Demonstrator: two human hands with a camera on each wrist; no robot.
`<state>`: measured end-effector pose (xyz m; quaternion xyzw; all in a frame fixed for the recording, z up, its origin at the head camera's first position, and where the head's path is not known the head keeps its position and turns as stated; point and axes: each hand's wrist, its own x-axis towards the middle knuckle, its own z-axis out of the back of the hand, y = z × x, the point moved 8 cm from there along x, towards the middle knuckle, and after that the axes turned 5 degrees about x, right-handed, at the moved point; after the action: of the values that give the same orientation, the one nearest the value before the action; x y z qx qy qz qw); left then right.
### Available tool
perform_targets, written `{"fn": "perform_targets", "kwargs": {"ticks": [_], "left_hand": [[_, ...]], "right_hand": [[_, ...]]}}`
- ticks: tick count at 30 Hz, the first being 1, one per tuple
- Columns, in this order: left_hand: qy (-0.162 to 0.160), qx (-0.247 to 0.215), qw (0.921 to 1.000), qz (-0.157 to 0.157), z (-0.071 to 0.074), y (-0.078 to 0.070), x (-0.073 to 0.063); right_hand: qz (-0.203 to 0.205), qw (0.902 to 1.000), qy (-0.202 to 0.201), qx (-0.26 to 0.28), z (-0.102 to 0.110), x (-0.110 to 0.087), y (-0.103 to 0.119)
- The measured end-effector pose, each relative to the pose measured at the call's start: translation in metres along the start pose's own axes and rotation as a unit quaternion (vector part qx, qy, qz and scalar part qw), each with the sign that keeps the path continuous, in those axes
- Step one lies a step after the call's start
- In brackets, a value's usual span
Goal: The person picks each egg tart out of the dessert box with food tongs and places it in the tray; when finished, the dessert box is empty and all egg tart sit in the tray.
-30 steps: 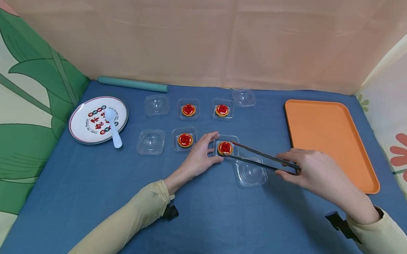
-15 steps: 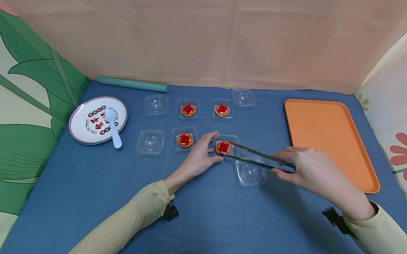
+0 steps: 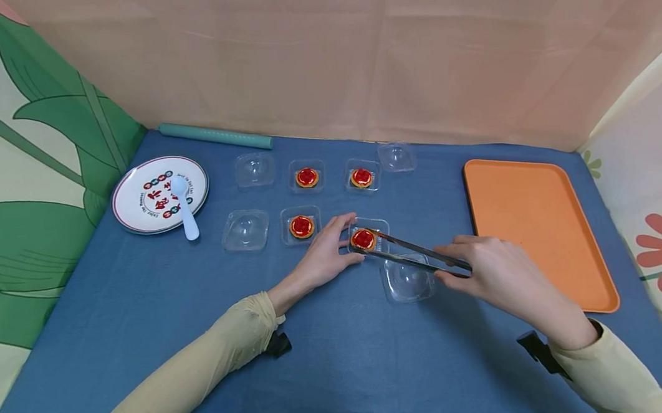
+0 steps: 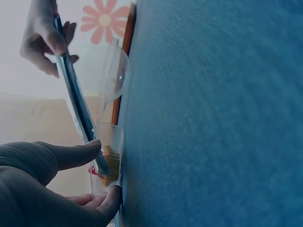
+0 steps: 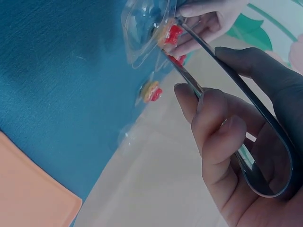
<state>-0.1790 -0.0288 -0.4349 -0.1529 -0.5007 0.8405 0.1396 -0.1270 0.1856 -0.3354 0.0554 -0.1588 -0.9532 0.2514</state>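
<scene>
My right hand holds a pair of metal tongs, pinched between thumb and fingers. The tong tips lie on either side of a small tart with a glossy red top. That tart sits in a clear plastic box whose hinged lid lies folded open toward me. With thumb and fingertips, my left hand grips the left side of this box. In the left wrist view, the thumb is at one wall and a fingertip at the opposite one.
Three more boxed red-topped tarts stand behind and left, their lids open. A plate bearing a light-blue spoon is at far left. A teal roll lies along the back; an orange tray is at right.
My right hand has moved slightly left with the tongs, and the tart has shifted a little left inside the box. The left hand has stayed in place.
</scene>
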Motion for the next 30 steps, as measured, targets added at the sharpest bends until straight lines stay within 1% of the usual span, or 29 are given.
{"fn": "perform_targets", "kwargs": {"ticks": [7, 16, 24, 30], "left_hand": [[0.001, 0.005, 1.0, -0.005, 0.0002, -0.0018, 0.0012], [0.001, 0.01, 0.9999, 0.001, 0.0007, -0.0013, 0.0009], [0.005, 0.01, 0.9999, -0.001, -0.0004, -0.0015, 0.0008], [0.005, 0.007, 1.0, -0.002, -0.0002, -0.0007, 0.0006]], "right_hand": [[0.003, 1.0, 0.002, -0.004, -0.0022, 0.0025, 0.0009], [0.027, 0.9993, -0.025, -0.004, -0.0044, 0.0008, 0.0028], [0.022, 0.9994, -0.025, -0.001, -0.004, 0.0006, 0.0019], [0.016, 0.9993, -0.026, -0.018, -0.0012, 0.0016, 0.0026]]}}
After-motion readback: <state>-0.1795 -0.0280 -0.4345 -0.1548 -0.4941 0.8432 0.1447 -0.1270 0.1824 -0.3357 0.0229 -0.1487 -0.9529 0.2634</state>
